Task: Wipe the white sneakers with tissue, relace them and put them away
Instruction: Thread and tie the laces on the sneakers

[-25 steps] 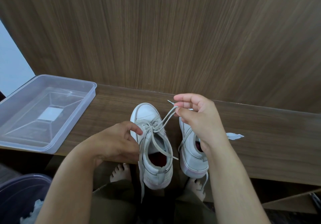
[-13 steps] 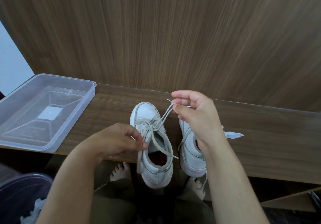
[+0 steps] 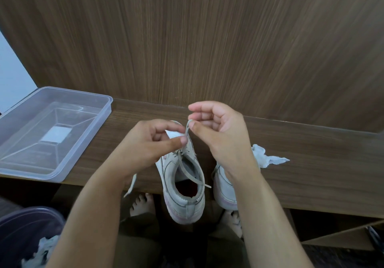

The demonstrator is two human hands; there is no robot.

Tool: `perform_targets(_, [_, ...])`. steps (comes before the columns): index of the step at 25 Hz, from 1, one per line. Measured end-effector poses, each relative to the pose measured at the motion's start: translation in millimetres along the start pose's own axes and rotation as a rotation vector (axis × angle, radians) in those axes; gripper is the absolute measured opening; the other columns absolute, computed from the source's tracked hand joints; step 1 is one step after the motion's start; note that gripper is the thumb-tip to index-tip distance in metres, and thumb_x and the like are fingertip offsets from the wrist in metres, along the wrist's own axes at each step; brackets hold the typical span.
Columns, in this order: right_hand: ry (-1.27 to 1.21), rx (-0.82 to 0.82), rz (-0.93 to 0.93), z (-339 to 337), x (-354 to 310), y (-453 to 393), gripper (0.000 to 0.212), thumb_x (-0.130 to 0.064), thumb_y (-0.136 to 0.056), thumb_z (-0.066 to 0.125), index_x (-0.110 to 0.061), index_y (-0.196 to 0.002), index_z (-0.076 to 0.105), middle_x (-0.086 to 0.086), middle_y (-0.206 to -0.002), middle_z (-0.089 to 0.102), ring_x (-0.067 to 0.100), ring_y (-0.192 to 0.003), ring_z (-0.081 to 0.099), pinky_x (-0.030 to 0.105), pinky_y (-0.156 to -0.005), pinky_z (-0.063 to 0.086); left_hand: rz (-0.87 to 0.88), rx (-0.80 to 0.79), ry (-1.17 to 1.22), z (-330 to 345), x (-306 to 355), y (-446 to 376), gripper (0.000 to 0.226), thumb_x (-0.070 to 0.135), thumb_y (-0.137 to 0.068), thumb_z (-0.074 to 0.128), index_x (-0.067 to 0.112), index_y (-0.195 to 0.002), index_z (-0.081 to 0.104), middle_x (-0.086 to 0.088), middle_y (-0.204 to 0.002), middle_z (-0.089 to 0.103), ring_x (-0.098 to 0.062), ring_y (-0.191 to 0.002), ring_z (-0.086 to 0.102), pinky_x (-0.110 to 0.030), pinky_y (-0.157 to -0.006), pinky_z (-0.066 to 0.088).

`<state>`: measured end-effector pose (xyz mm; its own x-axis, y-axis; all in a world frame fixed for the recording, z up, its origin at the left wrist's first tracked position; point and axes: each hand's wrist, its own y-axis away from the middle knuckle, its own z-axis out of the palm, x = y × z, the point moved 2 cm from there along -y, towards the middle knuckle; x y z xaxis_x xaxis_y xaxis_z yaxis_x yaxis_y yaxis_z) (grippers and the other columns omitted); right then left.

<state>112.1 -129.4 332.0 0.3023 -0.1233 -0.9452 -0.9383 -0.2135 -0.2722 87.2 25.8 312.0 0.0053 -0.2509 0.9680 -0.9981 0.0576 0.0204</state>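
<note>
Two white sneakers stand heel-toward-me on the wooden shelf (image 3: 311, 163). The left sneaker (image 3: 182, 186) shows its open collar and red insole. My right wrist covers most of the right sneaker (image 3: 224, 186). A grey lace (image 3: 188, 128) rises from the left sneaker's eyelets as a short loop. My right hand (image 3: 220, 130) pinches the top of that loop. Over the sneaker's toe, my left hand (image 3: 153, 141) pinches the lace lower down. One loose lace end lies across the collar, and another hangs by my left wrist.
A clear plastic box (image 3: 52, 130) sits on the shelf at the left. A crumpled white tissue (image 3: 268, 157) lies right of the sneakers. A dark bin (image 3: 27, 236) with used tissue stands at lower left. My bare feet (image 3: 143, 205) are below the shelf edge. A wood-panel wall rises behind.
My left hand has moved up from the sneaker's side onto the lace over the toe. My right hand has drawn closer to it, shortening the lace into a small loop.
</note>
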Motion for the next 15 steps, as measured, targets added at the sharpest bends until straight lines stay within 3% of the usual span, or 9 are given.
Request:
perform_targets(3, [0.011,-0.038,-0.038,4,1,1,0.028,-0.005,-0.080,0.070,-0.026,-0.097,0.067,-0.005,-0.086,0.068,0.003,-0.075,0.066,0.026,-0.077,0.056,0.047,0.079,0.009,2,-1,-5,0.013,0.025,-0.082,0.067,0.013,-0.080,0.072,-0.011,-0.055,0.042,-0.007,-0.042,0.029,-0.013,-0.039,0.024])
perform_targets(7, [0.098,-0.190,0.142,6,22,-1,0.034,-0.024,-0.079,0.073,-0.025,-0.111,0.065,-0.001,-0.098,0.071,0.010,-0.086,0.069,0.040,-0.086,0.055,0.033,0.140,0.078,0,-5,-5,0.014,0.023,-0.085,0.063,0.012,-0.081,0.070,-0.007,-0.054,0.039,-0.008,-0.046,0.029,-0.015,-0.039,0.024])
perform_targets(10, [0.154,-0.294,0.177,16,32,3,0.009,-0.027,-0.079,0.067,-0.027,-0.087,0.072,0.002,-0.081,0.073,0.014,-0.076,0.068,0.044,-0.081,0.053,0.013,0.178,0.081,2,-7,-7,0.011,0.020,-0.086,0.064,0.012,-0.083,0.071,0.003,-0.047,0.043,-0.005,-0.042,0.032,-0.014,-0.038,0.028])
perform_targets(12, [0.116,-0.259,0.215,18,34,4,0.010,-0.023,-0.085,0.065,-0.020,-0.077,0.072,0.001,-0.068,0.071,0.008,-0.063,0.062,0.035,-0.066,0.053,0.004,0.202,0.071,-3,-6,-5,0.007,0.020,-0.085,0.064,0.018,-0.088,0.070,0.004,-0.048,0.051,-0.004,-0.041,0.037,-0.014,-0.039,0.033])
perform_targets(13, [0.062,-0.240,0.263,17,34,5,0.014,-0.019,-0.088,0.064,-0.016,-0.077,0.071,-0.003,-0.065,0.069,0.003,-0.057,0.058,0.024,-0.057,0.049,0.009,0.225,0.069,-7,-5,-3,0.008,0.020,-0.084,0.065,0.021,-0.091,0.069,0.004,-0.051,0.056,-0.004,-0.043,0.041,-0.015,-0.041,0.036])
perform_targets(15, [-0.031,-0.187,0.355,16,34,5,0.019,-0.013,-0.091,0.058,-0.008,-0.077,0.070,-0.006,-0.074,0.070,-0.004,-0.048,0.049,0.011,-0.049,0.040,0.036,0.269,0.093,-17,-3,1,0.015,0.016,-0.085,0.063,0.024,-0.097,0.067,0.003,-0.062,0.065,-0.003,-0.049,0.049,-0.019,-0.048,0.042])
